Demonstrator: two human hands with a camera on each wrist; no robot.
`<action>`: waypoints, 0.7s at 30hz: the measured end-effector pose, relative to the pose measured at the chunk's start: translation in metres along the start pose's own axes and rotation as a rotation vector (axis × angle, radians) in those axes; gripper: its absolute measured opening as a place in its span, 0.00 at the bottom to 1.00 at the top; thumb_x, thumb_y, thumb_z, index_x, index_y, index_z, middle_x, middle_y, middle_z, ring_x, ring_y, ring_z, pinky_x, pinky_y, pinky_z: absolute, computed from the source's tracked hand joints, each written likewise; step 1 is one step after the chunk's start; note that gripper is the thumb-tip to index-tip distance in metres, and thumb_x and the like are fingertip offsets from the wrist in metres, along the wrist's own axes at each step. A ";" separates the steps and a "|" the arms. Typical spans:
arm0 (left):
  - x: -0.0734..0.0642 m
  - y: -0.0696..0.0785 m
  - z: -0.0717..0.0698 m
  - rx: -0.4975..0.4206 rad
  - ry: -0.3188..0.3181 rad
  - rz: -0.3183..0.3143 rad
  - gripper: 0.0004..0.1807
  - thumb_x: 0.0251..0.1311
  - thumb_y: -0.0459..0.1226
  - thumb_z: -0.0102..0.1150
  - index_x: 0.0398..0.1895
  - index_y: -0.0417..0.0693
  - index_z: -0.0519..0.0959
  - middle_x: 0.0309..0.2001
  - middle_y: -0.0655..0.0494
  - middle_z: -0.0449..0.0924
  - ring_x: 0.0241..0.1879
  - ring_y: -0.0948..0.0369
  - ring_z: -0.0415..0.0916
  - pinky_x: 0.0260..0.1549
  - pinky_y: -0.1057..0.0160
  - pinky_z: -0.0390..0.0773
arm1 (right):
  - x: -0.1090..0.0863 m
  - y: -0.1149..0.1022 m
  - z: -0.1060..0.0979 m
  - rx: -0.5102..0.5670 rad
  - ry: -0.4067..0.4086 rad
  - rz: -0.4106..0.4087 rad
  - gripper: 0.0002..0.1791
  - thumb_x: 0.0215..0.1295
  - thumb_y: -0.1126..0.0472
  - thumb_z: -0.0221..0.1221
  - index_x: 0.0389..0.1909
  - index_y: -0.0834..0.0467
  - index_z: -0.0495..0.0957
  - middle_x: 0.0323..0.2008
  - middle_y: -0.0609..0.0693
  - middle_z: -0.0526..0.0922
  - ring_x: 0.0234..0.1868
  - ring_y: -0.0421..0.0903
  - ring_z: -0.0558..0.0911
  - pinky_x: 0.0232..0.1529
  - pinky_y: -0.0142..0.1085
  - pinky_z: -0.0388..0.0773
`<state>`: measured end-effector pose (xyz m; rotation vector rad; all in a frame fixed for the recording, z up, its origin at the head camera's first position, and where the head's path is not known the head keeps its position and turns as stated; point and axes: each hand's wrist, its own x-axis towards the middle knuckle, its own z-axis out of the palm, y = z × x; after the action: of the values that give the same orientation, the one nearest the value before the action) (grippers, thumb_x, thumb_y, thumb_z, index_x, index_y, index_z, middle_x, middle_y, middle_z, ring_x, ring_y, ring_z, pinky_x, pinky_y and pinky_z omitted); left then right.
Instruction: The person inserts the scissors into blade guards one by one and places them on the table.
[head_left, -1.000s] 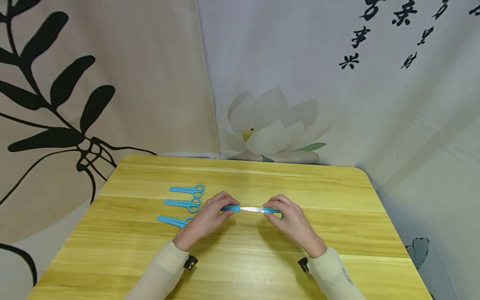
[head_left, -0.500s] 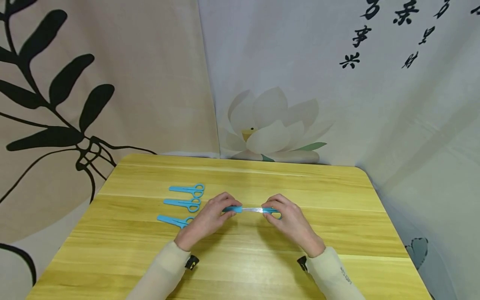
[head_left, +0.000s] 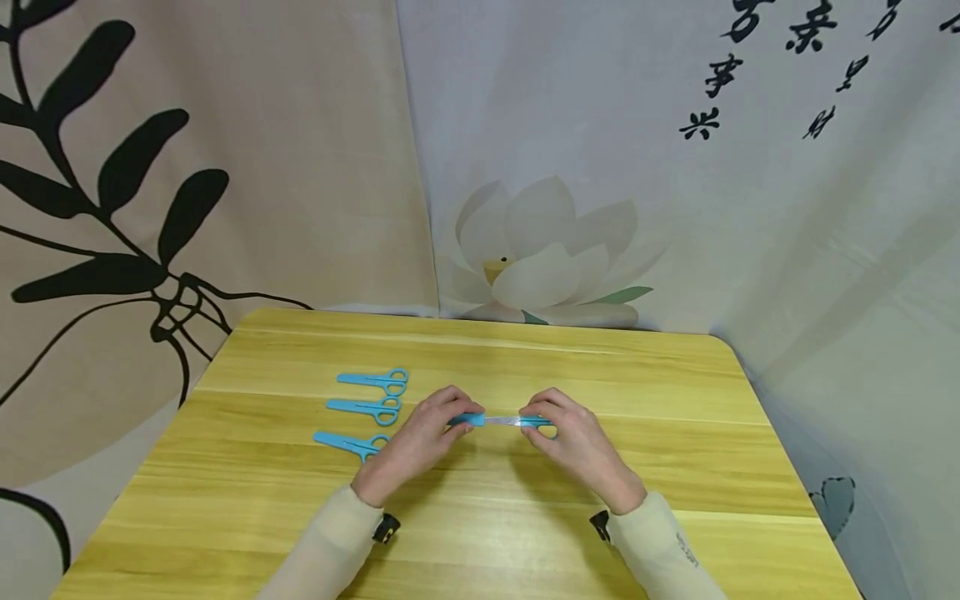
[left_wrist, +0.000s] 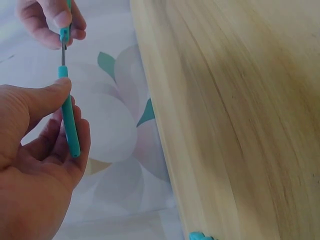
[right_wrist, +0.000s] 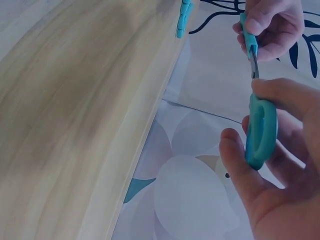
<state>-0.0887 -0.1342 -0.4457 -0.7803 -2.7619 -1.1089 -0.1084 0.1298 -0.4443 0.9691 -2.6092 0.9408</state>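
On the left part of the wooden table (head_left: pixel 675 392), three blue scissors are lined up in a row, one behind the other. Each of them has its blue cover on: the far capped scissors (head_left: pixel 373 381), the middle capped scissors (head_left: pixel 365 408) and the near capped scissors (head_left: pixel 348 442). The handle end of the near pair is partly hidden by the left hand (head_left: pixel 416 442).

Next, just above the middle of the table, a fourth pair is held up between both hands. The blue cover (left_wrist: pixel 69 117) is pinched by the left hand between the thumb and the curled fingers. To the right of it, a short bit of bare metal blade (head_left: pixel 504 420) is seen between the cover and the handle. The blade is partly inside the cover and partly out.

Further right, the blue scissors handle (right_wrist: pixel 261 131) is pinched by the right hand (head_left: pixel 573 446), with the thumb on one side and the fingers curled round the loops.

Three pairs look finished, since they are covered and laid down. The fourth pair is judged to be half done: its cover is neither fully on nor fully off. No other loose scissors are seen on the table. Behind the table, a cloth with a big white flower (head_left: pixel 536 250) is hung up.
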 end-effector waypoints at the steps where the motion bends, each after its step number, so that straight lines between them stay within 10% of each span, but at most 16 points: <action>1: 0.000 0.000 0.000 0.007 -0.001 0.002 0.12 0.67 0.29 0.66 0.52 0.46 0.85 0.48 0.58 0.78 0.45 0.60 0.78 0.45 0.61 0.82 | 0.000 0.000 0.000 0.001 0.001 -0.001 0.11 0.58 0.65 0.76 0.42 0.55 0.88 0.45 0.43 0.82 0.39 0.39 0.82 0.41 0.36 0.84; 21: 0.002 0.006 0.001 0.034 0.036 0.042 0.12 0.66 0.28 0.67 0.51 0.45 0.85 0.48 0.57 0.78 0.46 0.59 0.78 0.45 0.61 0.82 | 0.005 -0.006 0.001 -0.044 -0.009 0.000 0.12 0.57 0.63 0.77 0.40 0.56 0.87 0.45 0.46 0.82 0.40 0.42 0.84 0.41 0.37 0.84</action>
<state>-0.0870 -0.1290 -0.4423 -0.8024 -2.7146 -1.0551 -0.1083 0.1227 -0.4399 0.9648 -2.6253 0.8778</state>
